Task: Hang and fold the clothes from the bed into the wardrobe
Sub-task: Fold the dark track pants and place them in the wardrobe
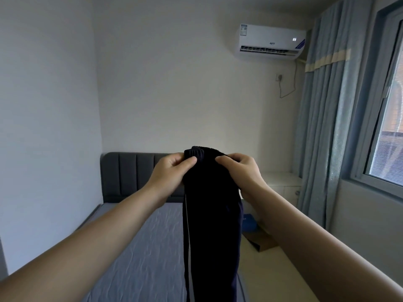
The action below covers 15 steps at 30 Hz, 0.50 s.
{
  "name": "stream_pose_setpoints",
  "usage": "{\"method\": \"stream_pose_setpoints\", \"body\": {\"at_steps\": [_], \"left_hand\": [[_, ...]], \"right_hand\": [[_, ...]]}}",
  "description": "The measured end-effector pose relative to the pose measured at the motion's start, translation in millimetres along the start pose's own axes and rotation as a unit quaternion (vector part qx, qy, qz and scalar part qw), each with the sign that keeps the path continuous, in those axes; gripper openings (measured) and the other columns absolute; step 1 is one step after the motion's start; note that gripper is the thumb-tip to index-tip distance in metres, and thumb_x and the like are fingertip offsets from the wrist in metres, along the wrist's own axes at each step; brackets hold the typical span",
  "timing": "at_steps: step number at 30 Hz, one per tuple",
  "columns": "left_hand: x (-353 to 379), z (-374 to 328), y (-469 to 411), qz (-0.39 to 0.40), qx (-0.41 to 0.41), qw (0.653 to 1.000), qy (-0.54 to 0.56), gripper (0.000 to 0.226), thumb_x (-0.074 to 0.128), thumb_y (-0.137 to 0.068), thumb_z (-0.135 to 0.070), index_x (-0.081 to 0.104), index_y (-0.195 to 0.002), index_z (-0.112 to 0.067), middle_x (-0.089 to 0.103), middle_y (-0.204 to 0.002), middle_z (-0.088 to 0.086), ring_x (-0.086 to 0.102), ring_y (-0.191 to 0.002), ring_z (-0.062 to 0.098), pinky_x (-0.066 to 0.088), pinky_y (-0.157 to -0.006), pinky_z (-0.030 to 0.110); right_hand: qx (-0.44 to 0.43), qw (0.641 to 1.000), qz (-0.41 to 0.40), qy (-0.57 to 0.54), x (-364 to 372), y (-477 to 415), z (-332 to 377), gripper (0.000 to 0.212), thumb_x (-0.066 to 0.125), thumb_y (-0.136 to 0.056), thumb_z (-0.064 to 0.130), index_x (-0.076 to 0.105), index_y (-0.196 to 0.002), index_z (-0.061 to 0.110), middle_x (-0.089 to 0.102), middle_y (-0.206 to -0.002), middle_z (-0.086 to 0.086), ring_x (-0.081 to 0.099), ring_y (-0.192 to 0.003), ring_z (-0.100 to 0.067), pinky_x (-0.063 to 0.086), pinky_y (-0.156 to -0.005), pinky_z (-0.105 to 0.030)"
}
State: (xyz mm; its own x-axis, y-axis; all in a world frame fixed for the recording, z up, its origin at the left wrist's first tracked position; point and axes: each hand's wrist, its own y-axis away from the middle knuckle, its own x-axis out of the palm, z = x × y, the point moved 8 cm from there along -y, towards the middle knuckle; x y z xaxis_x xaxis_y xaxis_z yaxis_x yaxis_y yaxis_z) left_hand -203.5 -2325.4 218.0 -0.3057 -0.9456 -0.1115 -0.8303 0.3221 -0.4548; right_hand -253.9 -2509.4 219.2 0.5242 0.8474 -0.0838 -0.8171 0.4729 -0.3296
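- The dark navy, soft-knit trousers with a thin pale side stripe [212, 225] hang straight down in mid-air above the bed, their ribbed waistband bunched at the top between both hands.
- The left hand [169, 172] pinches the waistband's left edge, thumb pressed over curled fingers; the right hand [238, 172] grips the right edge the same way, so both are closed on the cloth.
- Holding it by the top likely lets the legs drop and line up under their own weight, which would make a lengthwise fold or a drape over a hanger easier.
- Below lies the bed with a grey-blue, slightly wrinkled sheet [139, 247]; no other clothes show on the visible part.
- A dark grey padded headboard with vertical channels [128, 173] stands against the plain white wall.
- To the right of the bed is a pale wooden floor with a flat brown cardboard piece [265, 241] and something blue just beyond it.
- Further right are light blue curtains [322, 127] and a grey-framed window [383, 105]; a white wall-mounted air conditioner [271, 41] sits high up.
- The wardrobe is not in view.
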Motion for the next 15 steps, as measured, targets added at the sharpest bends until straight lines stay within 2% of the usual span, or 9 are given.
{"method": "stream_pose_setpoints", "body": {"at_steps": [4, 6, 8, 10, 12, 15], "left_hand": [[-12, 2, 5, -0.018, -0.018, 0.999, 0.037, 0.019, 0.060, -0.093, -0.028, 0.074, -0.093, -0.015, 0.070, -0.094, 0.014, 0.063, -0.084, 0.026, 0.047, -0.079, 0.042], [-15, 3, 8, -0.018, -0.018, 0.999, 0.024, 0.018, 0.059, -0.093, -0.027, 0.074, -0.093, -0.016, 0.068, -0.091, 0.013, 0.061, -0.083, 0.025, 0.044, -0.075, 0.039], [-7, 1, 12, 0.002, -0.009, 1.000, 0.011, 0.016, 0.060, -0.093, -0.026, 0.073, -0.098, -0.020, 0.072, -0.092, 0.006, 0.067, -0.087, 0.025, 0.049, -0.075, 0.035], [0, -3, 16, 0.022, 0.002, 1.000, 0.002, 0.018, 0.059, -0.093, -0.022, 0.071, -0.105, -0.019, 0.074, -0.099, 0.007, 0.069, -0.097, 0.027, 0.052, -0.082, 0.039], [1, -4, 19, 0.036, 0.001, 0.999, 0.003, 0.021, 0.058, -0.094, -0.018, 0.069, -0.111, -0.014, 0.072, -0.105, 0.010, 0.066, -0.103, 0.029, 0.052, -0.091, 0.044], [-7, -2, 25, 0.046, 0.000, 0.999, -0.007, 0.022, 0.057, -0.094, -0.017, 0.069, -0.112, -0.015, 0.073, -0.103, 0.007, 0.067, -0.102, 0.026, 0.053, -0.090, 0.041]], "right_hand": [[0.007, 0.997, -0.074, -0.011, -17, 1, -5, 0.010, 0.069, -0.077, 0.027, 0.071, -0.078, 0.017, 0.065, -0.065, 0.004, 0.061, -0.062, -0.013, 0.051, -0.061, -0.028], [0.018, 0.999, -0.033, -0.017, -9, 6, -7, 0.011, 0.070, -0.078, 0.028, 0.071, -0.074, 0.017, 0.067, -0.067, 0.001, 0.062, -0.064, -0.015, 0.052, -0.063, -0.030], [0.012, 0.999, 0.010, -0.031, 6, 12, -5, 0.013, 0.070, -0.080, 0.029, 0.070, -0.073, 0.017, 0.069, -0.072, -0.002, 0.066, -0.070, -0.018, 0.055, -0.068, -0.036], [0.000, 0.999, 0.017, -0.052, 15, 16, 2, 0.012, 0.069, -0.083, 0.029, 0.067, -0.082, 0.018, 0.071, -0.083, -0.003, 0.068, -0.078, -0.018, 0.057, -0.076, -0.038], [0.006, 0.997, 0.026, -0.068, 17, 19, 5, 0.019, 0.067, -0.086, 0.031, 0.063, -0.098, 0.017, 0.070, -0.097, -0.006, 0.069, -0.090, -0.020, 0.058, -0.085, -0.040], [-0.018, 0.996, 0.083, -0.022, 19, 28, 7, 0.025, 0.067, -0.086, 0.031, 0.057, -0.108, 0.024, 0.068, -0.104, -0.012, 0.068, -0.095, -0.026, 0.056, -0.087, -0.048]]}}
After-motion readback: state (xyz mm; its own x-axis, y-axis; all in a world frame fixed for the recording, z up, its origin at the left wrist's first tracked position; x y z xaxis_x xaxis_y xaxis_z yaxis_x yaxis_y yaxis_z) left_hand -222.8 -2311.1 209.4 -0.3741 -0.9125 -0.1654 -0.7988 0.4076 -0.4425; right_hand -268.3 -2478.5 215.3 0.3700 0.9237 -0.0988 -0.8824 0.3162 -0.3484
